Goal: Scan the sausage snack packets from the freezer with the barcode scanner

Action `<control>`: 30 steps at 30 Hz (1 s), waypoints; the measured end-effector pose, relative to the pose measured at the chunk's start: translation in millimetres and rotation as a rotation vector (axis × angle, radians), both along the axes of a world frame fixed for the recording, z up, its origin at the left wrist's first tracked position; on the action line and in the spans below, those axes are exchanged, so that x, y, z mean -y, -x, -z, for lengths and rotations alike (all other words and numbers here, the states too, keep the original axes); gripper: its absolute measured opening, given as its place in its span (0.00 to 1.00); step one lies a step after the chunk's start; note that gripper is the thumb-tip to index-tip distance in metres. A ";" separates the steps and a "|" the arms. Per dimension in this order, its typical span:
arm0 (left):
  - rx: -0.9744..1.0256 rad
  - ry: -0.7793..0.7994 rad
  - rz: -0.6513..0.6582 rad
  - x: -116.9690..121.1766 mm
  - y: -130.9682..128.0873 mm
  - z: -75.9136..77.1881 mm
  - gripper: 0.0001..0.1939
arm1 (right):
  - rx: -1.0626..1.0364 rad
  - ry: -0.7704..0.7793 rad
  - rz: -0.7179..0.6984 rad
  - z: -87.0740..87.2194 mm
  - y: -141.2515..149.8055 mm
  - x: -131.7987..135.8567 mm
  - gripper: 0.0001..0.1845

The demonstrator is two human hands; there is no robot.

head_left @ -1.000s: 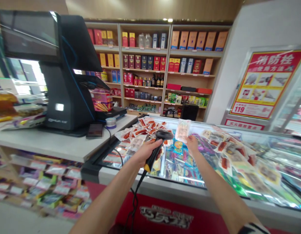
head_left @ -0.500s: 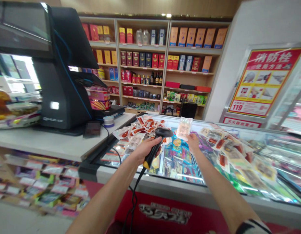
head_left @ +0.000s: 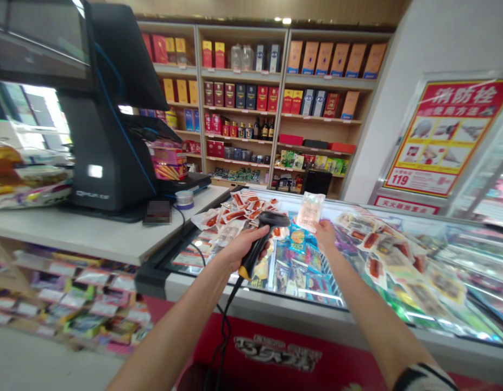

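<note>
My left hand is wrapped round the handle of a black corded barcode scanner, whose cable hangs down the front of the freezer. In my right hand I pinch the lower corner of a clear vacuum pack of pale food; its exact contents are too blurred to name. The scanner's head is just left of this pack, apart from it. Both are above the glass top of a chest freezer. A pile of sausage packs lies behind the scanner, and more food packs lie spread to the right.
At the left, a counter carries a black checkout terminal and a small round tub. Snack shelves are under the counter. Boxed bottles fill a wall shelf at the back. A red poster hangs at right.
The view has shifted slightly. Both hands keep their hold, on the scanner and on the pack, and their positions are nearly the same.
</note>
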State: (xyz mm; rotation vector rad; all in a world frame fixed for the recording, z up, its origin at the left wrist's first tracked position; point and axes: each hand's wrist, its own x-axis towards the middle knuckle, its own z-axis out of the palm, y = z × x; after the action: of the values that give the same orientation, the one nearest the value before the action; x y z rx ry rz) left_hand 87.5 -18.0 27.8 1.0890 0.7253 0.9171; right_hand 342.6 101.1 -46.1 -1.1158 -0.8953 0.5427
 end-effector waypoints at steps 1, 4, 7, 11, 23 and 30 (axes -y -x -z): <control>0.002 -0.003 -0.007 -0.3 0.4 0.1 0.14 | -0.002 0.001 -0.002 -0.8 0.6 0.3 0.15; -0.005 -0.011 -0.050 -2.1 3.3 0.0 0.15 | -0.006 0.007 -0.010 -3.1 2.1 0.3 0.14; -0.034 -0.047 -0.116 -4.8 9.3 0.0 0.16 | -0.005 0.019 -0.021 -4.9 4.9 -1.0 0.12; -0.063 -0.088 -0.227 -7.7 22.6 0.8 0.16 | 0.015 0.050 -0.060 -9.3 17.7 -6.9 0.09; -0.088 -0.037 -0.342 -4.0 46.3 -3.2 0.14 | 0.353 0.177 -0.214 -33.5 114.1 -36.6 0.12; -0.079 -0.078 -0.232 -7.8 21.5 1.3 0.15 | 0.677 0.255 0.074 -25.8 22.3 13.3 0.14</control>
State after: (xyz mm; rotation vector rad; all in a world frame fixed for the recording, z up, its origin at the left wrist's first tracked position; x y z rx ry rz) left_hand 66.0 -10.2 26.5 1.1308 0.9011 1.1118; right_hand 320.3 87.8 -20.3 -1.6011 -1.3844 0.2110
